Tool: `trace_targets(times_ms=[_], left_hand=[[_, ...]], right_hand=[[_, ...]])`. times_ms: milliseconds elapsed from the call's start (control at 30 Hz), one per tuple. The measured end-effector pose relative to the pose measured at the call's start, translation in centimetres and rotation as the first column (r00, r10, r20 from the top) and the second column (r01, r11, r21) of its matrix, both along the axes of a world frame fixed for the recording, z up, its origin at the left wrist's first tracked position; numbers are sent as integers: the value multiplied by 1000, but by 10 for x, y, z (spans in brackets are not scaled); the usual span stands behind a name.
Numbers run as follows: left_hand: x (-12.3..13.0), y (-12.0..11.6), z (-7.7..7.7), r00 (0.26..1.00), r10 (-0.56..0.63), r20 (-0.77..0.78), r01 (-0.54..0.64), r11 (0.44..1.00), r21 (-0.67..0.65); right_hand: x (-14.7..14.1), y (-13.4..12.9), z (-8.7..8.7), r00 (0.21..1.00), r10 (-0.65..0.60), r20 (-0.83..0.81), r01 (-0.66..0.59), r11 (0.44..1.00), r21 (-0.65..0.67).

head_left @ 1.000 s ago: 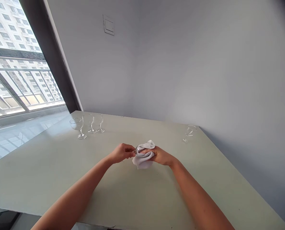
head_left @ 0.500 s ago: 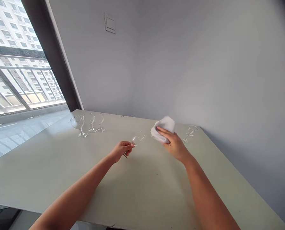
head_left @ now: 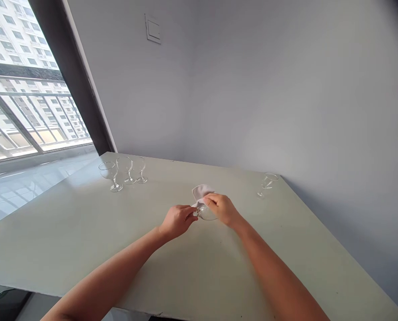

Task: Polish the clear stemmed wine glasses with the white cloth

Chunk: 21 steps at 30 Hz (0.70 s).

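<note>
Held glass [head_left: 207,216]: found at the middle of the surface [head_left: 192,276], tipped sideways, bowl pointing right; whether it touches the surface cannot be determined. Left hand [head_left: 178,221]: fingers closed on the held glass at its stem end. Right hand [head_left: 223,208]: fingers gripping a pale cloth [head_left: 200,191] at the upper side of the bowl, the hand hiding part of it. Three wine glasses [head_left: 116,186] stand grouped beyond the held glass, well to its left. A single goblet [head_left: 268,180] stands beyond it, well to its right.
</note>
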<state>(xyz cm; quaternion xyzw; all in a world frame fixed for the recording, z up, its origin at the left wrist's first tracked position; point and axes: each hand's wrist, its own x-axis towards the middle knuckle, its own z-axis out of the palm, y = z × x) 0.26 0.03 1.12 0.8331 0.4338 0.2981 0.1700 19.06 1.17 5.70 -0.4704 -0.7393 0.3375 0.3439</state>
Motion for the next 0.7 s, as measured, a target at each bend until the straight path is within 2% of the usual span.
trace_targets(times_ms=[67,133,233,300,400,500,600,700], left_hand=[[2,-1,-1,999,25,42,-23,999,-42],[6,-2,-3,991,74,109,-63,992,-105],[11,-2,-7,960,175,218,-133,972,-193],[13,-1,-10,928,242,284,-177,956,-235],[14,-2,-15,873,315,373,-237,941,-242],[15,-6,-19,869,310,386,-288,951,-116],[19,-13,-20,888,285,361,-307,952,5],[23,-18,-17,922,258,287,-295,951,92]], right_hand=[[8,10,0,962,-11,-274,-69,958,-278],[9,17,-7,850,-146,-505,-97,901,-423],[-4,17,-22,652,-277,-706,-137,873,-468],[-20,10,-32,576,-283,-767,-195,864,-465],[-47,-7,-45,556,-253,-792,-208,880,-427],[-65,-23,-53,598,-181,-781,-179,919,-351],[-69,-28,-55,631,-173,-757,-145,931,-334],[-60,-22,-56,648,-239,-723,-61,930,-361]])
